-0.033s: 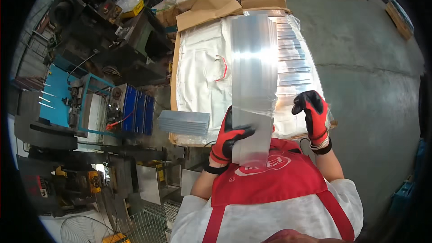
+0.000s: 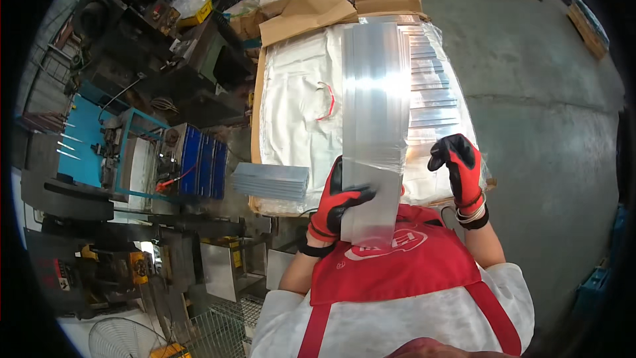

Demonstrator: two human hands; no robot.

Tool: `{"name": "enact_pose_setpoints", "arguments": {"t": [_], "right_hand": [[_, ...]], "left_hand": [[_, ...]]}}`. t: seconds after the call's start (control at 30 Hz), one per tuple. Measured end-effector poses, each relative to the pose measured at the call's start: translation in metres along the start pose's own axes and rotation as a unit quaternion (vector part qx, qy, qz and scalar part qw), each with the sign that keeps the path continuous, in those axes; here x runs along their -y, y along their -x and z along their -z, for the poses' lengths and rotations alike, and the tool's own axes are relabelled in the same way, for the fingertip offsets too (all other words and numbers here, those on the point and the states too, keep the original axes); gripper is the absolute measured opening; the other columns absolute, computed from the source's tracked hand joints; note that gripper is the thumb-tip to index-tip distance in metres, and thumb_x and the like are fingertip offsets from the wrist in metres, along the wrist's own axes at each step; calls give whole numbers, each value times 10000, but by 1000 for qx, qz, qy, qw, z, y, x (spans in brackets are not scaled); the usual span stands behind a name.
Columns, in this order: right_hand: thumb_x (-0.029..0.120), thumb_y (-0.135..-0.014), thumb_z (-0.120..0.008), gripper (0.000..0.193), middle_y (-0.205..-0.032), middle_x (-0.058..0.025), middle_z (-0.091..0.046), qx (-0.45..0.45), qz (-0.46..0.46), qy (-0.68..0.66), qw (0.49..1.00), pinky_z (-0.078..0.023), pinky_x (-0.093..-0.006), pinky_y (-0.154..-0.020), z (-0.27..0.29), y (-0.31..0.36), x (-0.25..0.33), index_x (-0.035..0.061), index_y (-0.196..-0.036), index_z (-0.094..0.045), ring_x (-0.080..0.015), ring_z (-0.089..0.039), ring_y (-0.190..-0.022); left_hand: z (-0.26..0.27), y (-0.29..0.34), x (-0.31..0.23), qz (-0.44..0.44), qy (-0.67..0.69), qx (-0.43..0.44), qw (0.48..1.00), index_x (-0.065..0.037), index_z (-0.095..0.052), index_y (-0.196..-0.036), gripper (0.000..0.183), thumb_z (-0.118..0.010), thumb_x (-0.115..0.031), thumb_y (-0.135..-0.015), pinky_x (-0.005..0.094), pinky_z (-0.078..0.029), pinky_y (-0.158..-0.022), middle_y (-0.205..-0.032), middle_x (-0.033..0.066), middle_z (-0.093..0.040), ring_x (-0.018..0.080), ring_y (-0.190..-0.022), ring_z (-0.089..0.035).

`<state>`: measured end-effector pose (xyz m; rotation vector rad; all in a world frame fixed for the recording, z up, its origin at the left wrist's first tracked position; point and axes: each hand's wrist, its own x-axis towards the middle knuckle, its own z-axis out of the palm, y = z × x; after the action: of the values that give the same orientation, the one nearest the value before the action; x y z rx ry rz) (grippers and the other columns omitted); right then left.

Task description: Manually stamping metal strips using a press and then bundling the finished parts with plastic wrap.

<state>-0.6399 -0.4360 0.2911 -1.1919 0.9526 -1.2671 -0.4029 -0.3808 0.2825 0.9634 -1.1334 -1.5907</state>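
Observation:
My left hand [image 2: 338, 202], in a red and black glove, grips the near left side of a long stack of shiny metal strips [image 2: 375, 119]. Its thumb lies across the top face, and the fingers beneath are hidden. Lengthwise, the stack reaches from my red apron [image 2: 397, 272] toward the far cardboard, its long edges slightly fanned. Right of the stack, apart from it, my right hand [image 2: 457, 162] hovers in a matching glove. Its fingers are curled in, and nothing shows in them.
Under the stack is a pallet-sized load covered in white sheeting [image 2: 291, 106], with a red strap [image 2: 330, 103] on it. More metal strips [image 2: 430, 86] lie along its right side. A smaller pile of metal pieces [image 2: 271, 181] sits at the near left corner. Cardboard [image 2: 308, 12] lies beyond.
The strips at the stack's far left show slightly more separate edges now. Both hands are in almost the same place.

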Motion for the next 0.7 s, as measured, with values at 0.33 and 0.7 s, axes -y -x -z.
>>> {"name": "enact_pose_setpoints", "arguments": {"t": [0.33, 0.7], "right_hand": [[111, -595, -671, 432, -907, -80, -507, 170, 126, 236, 949, -410, -287, -693, -28, -30, 23, 14, -971, -484, -177, -509, -780], [157, -598, -652, 185, -548, -87, -467, 200, 312, 443, 817, -370, -341, -481, -36, -49, 23, 76, -658, -497, -273, -473, -525]], "left_hand": [[37, -7, 29, -63, -105, -6, 992, 67, -314, -1186, 510, -508, 77, -714, 291, -418, -835, -1160, 152, -407, 212, -1016, -473], [19, 3, 5, 42, 239, -35, 970, 42, -352, -1161, 419, -485, 20, -764, 297, -425, -820, -1080, 144, -488, 188, -960, -515]]}}
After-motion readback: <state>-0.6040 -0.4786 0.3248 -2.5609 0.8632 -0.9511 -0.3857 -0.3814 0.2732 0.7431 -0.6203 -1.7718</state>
